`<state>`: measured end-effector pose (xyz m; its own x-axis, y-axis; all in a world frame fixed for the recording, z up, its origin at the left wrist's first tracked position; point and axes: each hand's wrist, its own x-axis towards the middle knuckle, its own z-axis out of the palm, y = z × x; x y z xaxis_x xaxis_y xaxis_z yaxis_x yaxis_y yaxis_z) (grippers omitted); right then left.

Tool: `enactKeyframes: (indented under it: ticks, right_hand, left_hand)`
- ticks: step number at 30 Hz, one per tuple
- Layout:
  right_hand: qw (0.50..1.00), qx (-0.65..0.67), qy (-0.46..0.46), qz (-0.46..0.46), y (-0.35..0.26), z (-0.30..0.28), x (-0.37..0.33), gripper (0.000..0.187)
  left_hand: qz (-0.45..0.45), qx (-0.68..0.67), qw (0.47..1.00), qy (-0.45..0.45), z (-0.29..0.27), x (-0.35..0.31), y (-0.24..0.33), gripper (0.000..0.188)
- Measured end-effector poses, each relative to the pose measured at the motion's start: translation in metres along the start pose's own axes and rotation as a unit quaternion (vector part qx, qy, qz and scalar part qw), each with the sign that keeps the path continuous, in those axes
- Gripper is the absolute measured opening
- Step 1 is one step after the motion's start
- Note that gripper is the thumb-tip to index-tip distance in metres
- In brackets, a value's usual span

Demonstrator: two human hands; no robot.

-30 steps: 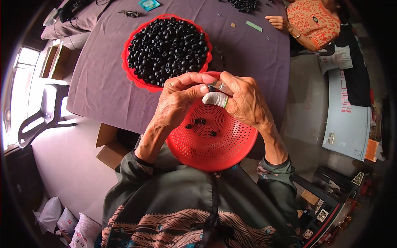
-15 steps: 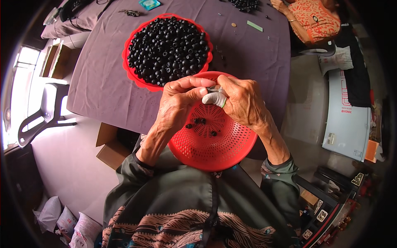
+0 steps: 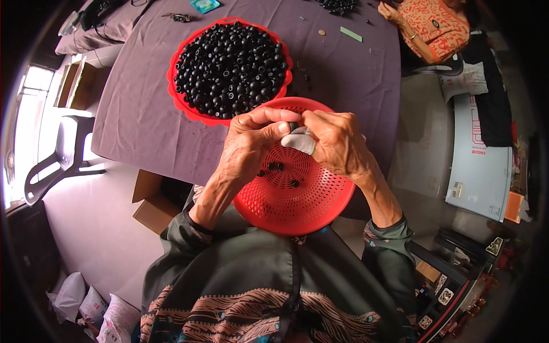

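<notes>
Above a red perforated basket (image 3: 309, 214), both my hands meet close together. My left hand (image 3: 251, 137) is closed, thumb and index finger pinching a small black bead (image 3: 293, 126). My right hand (image 3: 337, 143) is closed right beside it, its fingers curled at the bead. A white cloth finger cover (image 3: 298, 144) with a green edge sits at its thumb. Something thin and greyish shows between that cover and the bead; its kind is unclear. Several loose black beads (image 3: 276, 166) lie in the basket beneath.
Beyond my left hand a scalloped red tray (image 3: 172, 94) heaped with black beads stands on the purple-covered table (image 3: 137, 120). A green strip (image 3: 351, 34) lies farther right. Across the table sits a person in an orange patterned top (image 3: 434, 28). A cardboard box (image 3: 157, 211) stands below the left edge.
The white-covered thumb has turned slightly and dropped a little. More of the dark bead shows at my left fingertips. The beads in the basket look the same.
</notes>
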<state>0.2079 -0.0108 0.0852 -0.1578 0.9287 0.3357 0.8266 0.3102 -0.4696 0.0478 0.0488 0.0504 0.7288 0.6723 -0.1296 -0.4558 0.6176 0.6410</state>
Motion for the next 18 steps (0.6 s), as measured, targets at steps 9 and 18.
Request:
enactKeyframes:
  ticks: [9,18]
  right_hand:
    - [0.997,0.035,-0.017,0.064,-0.007,-0.012,0.007,0.057]
    - [0.997,0.018,-0.040,0.062,-0.005,-0.007,0.012,0.056]
  left_hand:
    - [-0.027,-0.104,0.994,-0.021,-0.003,0.003,-0.004,0.014]
    - [-0.018,-0.074,0.997,-0.022,-0.002,0.001,0.000,0.013]
